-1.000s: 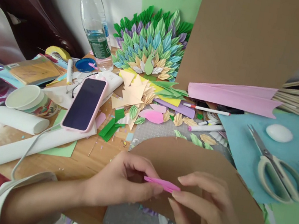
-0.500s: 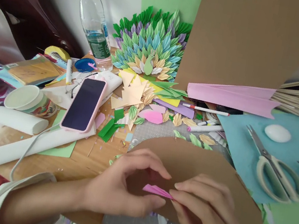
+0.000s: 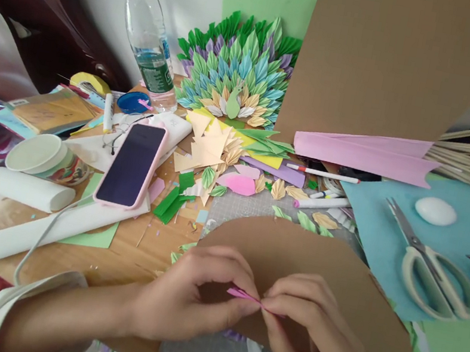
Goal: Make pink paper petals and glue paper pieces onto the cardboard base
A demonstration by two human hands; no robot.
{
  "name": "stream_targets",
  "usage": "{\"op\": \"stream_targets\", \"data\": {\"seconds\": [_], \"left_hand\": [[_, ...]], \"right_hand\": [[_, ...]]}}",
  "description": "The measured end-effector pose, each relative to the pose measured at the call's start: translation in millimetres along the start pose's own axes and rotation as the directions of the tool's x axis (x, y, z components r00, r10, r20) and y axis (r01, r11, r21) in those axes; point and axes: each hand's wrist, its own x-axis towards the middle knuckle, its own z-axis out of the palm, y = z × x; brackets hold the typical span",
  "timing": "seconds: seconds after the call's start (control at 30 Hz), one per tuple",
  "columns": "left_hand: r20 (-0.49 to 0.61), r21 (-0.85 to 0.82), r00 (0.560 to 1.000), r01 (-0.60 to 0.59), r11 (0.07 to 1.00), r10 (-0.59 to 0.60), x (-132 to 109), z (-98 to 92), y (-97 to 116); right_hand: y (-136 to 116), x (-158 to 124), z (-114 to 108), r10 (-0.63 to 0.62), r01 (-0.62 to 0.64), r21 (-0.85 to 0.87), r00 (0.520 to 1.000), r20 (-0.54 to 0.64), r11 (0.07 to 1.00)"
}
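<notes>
Both of my hands pinch a small folded pink paper piece [image 3: 241, 294] over a curved brown card [image 3: 335, 278] at the table's near edge. My left hand [image 3: 190, 298] grips its left end between thumb and fingers. My right hand [image 3: 310, 341] presses its right end, with the fingertips of both hands meeting. Only a sliver of the pink paper shows between them.
A paper peacock fan [image 3: 240, 68] leans at the back beside a water bottle [image 3: 146, 33]. A phone in a pink case [image 3: 131, 164] lies left of centre. Scissors [image 3: 432, 265] rest on blue paper at right. A paper cup [image 3: 45, 157], white rolls and paper leaves lie about.
My two hands have closed in on each other around the pink paper. It showed as a long strip before and is now mostly hidden between my fingertips.
</notes>
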Motion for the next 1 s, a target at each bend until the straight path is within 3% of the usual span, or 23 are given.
{"op": "stream_targets", "data": {"seconds": [0.27,0.4,0.57,0.7,0.83,1.0], "left_hand": [[0.042,-0.097,0.995,0.09,0.991,-0.086,0,-0.9,-1],[0.064,-0.198,0.988,0.153,0.968,-0.143,1,-1.8,-1],[0.088,-0.233,0.984,0.172,0.957,-0.155,2,-1.8,-1],[0.078,-0.234,0.979,0.203,0.951,-0.19,2,-1.3,-2],[0.033,-0.141,0.992,0.124,0.982,-0.12,1,-1.9,-1],[0.016,0.01,0.988,-0.152,0.988,0.152,-1,-5.0,0]], "right_hand": [[-1,5,-2,-0.024,0.022,0.05,0.999,0.031,0.998],[1,-1,-5,-0.049,0.054,-0.056,0.995,0.09,0.997],[10,-19,-11,-0.117,0.146,-0.134,0.972,0.206,0.98],[10,-21,-15,-0.175,0.227,-0.231,0.959,0.223,0.946],[7,-9,-11,-0.181,0.201,-0.167,0.976,0.123,0.965],[2,1,-5,-0.032,0.031,0.027,0.999,0.007,0.999]]}}
